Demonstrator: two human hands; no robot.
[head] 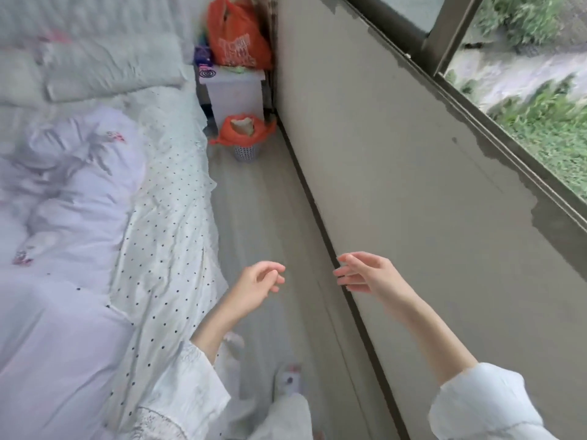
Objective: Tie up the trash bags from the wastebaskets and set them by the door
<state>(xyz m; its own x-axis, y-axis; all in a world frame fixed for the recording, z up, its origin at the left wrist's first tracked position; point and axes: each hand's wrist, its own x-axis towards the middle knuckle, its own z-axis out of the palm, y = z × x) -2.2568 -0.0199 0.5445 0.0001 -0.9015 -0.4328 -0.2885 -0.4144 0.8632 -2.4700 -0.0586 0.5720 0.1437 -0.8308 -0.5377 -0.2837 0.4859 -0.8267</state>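
Ahead, empty hands; wastebasket far, floor strip narrow.

Narrow strip of pale floor between the bed and the wall. At its far end a small perforated wastebasket stands on the floor, lined with an orange trash bag, something pale inside. Just behind it a white nightstand on the floor; on top, a bulging orange plastic bag and a small box with a spiral mark. Bed carries a dotted sheet, a rumpled white quilt and pillows. Near end of the floor blurred.
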